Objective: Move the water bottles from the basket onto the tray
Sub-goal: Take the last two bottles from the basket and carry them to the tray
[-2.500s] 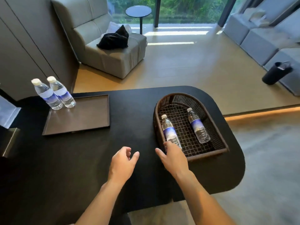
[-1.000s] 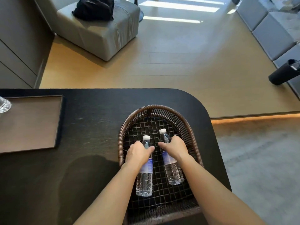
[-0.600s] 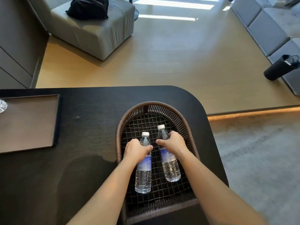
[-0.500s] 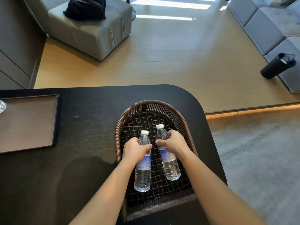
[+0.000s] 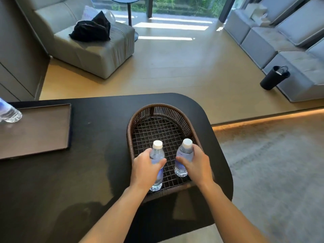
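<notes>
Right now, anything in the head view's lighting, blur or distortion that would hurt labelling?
Head view: the left hand and right hand, each gripping a bottle, are sharp; the tray is evenly lit; the bottle at the left edge is cut off and smeared; sun patches on the floor are blown out; wide-angle bending curves the table edge; the arms cast soft shadows.

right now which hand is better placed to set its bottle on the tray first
Left. The left hand grips the left bottle on the basket side nearer the tray; the right hand would have to cross over it.
</notes>
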### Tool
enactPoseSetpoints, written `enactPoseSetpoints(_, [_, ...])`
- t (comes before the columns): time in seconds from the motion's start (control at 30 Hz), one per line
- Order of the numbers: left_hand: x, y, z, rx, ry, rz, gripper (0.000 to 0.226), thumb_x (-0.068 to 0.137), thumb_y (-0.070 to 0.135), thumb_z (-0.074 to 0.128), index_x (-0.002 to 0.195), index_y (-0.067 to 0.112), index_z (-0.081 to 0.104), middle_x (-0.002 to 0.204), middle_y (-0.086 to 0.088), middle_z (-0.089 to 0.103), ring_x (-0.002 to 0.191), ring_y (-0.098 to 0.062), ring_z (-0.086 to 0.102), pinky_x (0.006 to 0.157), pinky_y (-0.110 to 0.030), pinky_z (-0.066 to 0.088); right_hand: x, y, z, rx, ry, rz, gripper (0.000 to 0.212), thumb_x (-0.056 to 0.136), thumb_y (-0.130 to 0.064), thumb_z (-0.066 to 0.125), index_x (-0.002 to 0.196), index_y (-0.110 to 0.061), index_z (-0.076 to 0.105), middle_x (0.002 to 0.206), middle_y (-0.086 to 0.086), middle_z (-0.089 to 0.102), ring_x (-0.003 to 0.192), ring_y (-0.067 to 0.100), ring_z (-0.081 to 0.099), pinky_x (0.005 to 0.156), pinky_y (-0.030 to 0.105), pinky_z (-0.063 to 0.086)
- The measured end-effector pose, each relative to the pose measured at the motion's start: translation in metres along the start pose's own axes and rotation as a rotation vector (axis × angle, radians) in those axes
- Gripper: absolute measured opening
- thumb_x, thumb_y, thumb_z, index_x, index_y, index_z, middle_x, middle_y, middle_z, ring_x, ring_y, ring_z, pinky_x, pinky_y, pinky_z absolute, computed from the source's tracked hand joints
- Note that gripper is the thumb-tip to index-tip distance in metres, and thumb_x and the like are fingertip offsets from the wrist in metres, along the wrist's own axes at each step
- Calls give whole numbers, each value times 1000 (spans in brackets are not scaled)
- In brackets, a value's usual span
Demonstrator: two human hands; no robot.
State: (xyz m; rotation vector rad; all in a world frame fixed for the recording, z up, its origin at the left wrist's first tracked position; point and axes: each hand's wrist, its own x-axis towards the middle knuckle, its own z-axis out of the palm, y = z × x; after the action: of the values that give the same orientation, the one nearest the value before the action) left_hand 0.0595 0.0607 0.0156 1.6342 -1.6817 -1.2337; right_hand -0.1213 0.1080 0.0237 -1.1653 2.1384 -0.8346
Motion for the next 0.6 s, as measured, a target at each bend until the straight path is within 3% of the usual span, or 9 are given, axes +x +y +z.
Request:
enactPoseSetpoints(0.23, [-58,27,-37,-79,145,224,51,84,40,83,129,22,68,117,6,76,107,-13,72,89,-34,64,-68,-27,-17,69,172,-160,56,81,-30,87,129,-28,58,114,-14,62,103,8,63,93,25,51])
enactPoseSetpoints(0.33, [-81,34,-66,-105,206,278,48,84,36,84,127,20,70,115,5,77,104,-12,73,86,-32,64,-92,-49,-23,127,147,-199,52,83,-31,85,125,-34,55,113,-15,61,97,2,63,91,20,49])
enactPoseSetpoints(0.43, [-103,32,-98,-116,250,289,48,83,31,86,126,17,71,114,2,78,102,-14,74,86,-35,64,-116,-70,-18,176,111,-230,55,82,-32,85,130,-29,58,116,-15,64,103,5,64,95,23,50])
enactPoseSetpoints(0.53, [-121,21,-128,-183,237,251,40,83,25,86,119,30,70,108,9,78,99,-10,75,88,-36,63,-132,-89,-5,187,73,-267,55,81,-31,86,130,-29,60,113,-16,67,104,6,66,96,25,53])
enactPoseSetpoints(0.6, [-130,9,-147,-193,249,232,41,83,25,86,120,33,69,108,11,78,100,-9,75,89,-38,63,-140,-101,8,204,43,-278,52,80,-30,88,122,-37,58,102,-23,66,99,0,66,92,25,53])
